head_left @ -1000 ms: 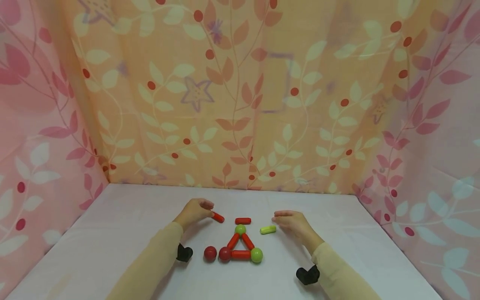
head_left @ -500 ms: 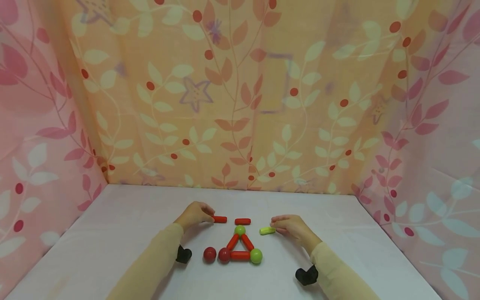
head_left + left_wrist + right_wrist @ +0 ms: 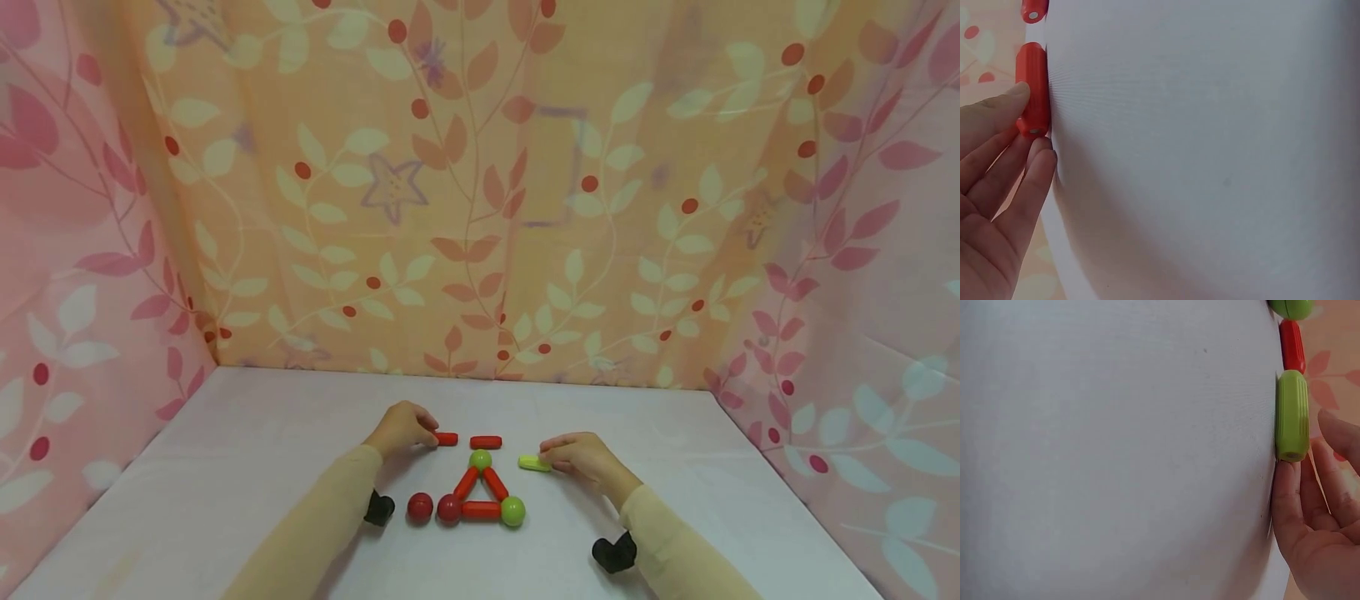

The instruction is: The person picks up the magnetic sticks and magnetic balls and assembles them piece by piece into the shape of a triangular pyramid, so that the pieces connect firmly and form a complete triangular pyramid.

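In the head view my left hand (image 3: 401, 429) pinches the outer end of a red magnetic rod (image 3: 447, 439) lying on the table. The thumb lies on the red rod (image 3: 1034, 87) in the left wrist view, and the fingers are at its near end and partly behind it. My right hand (image 3: 588, 457) is at a yellow-green rod (image 3: 533, 463). The right wrist view has its fingertips at the end of the green rod (image 3: 1292, 415), with the thumb apart from it. Between the hands lies another red rod (image 3: 486, 442).
Nearer me, red rods (image 3: 482, 510) join a green ball (image 3: 481, 460), a larger green ball (image 3: 513, 511) and a dark red ball (image 3: 450, 508) into a triangle. A loose dark red ball (image 3: 420, 507) sits left of it. Patterned cloth (image 3: 480, 208) walls the white table (image 3: 645, 533).
The red rod at my left hand has turned from slanted to level and shifted right with the hand. My right hand has come down to the green rod, which has turned slightly.
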`<state>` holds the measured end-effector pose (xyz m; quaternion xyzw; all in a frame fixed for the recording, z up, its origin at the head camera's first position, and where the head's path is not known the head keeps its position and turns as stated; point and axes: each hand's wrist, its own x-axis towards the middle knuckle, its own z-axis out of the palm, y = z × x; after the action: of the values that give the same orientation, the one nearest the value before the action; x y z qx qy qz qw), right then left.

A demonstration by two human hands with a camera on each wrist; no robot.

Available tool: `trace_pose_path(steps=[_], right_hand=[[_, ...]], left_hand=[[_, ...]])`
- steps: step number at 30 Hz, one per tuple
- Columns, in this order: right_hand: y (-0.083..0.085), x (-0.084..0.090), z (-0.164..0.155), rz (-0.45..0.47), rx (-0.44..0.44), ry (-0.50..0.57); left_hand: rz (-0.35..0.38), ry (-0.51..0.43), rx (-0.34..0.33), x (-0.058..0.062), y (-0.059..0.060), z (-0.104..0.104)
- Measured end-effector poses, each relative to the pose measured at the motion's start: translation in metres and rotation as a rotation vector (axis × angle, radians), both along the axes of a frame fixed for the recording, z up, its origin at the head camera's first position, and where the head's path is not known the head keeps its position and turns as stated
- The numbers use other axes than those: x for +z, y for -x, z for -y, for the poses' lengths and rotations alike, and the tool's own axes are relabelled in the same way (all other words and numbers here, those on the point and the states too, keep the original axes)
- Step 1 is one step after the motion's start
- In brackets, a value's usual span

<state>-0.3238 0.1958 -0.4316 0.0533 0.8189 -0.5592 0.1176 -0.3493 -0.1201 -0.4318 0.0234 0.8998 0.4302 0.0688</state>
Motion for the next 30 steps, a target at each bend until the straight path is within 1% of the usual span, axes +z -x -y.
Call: trace_pose_path(steps=[4, 8, 13, 17, 21, 27, 30], right_hand=[[0.000, 0.000, 0.002, -0.016, 0.001, -0.042], [-0.001, 0.001, 0.004, -0.029, 0.006, -0.086], [-0.002, 0.003, 0.004, -0.031, 0.015, -0.114], [-0.002, 0.003, 0.003, -0.024, 0.018, -0.133], [-0.002, 0.002, 0.002, -0.031, 0.030, -0.141], [-0.001, 0.002, 0.002, -0.024, 0.042, -0.185], [0.000, 0.002, 0.002, -0.017, 0.048, -0.203]], left_hand=[[0.003, 0.005, 0.004, 0.001, -0.003, -0.001], [0.006, -0.010, 0.010, 0.001, -0.005, 0.003], [0.001, -0.022, 0.015, -0.001, -0.007, 0.008], [0.016, -0.027, 0.026, -0.002, -0.009, 0.012], [0.031, -0.062, 0.045, -0.001, -0.013, 0.014], [0.088, -0.150, 0.071, 0.003, -0.022, 0.014], [0.108, -0.184, 0.063, 0.003, -0.026, 0.013]])
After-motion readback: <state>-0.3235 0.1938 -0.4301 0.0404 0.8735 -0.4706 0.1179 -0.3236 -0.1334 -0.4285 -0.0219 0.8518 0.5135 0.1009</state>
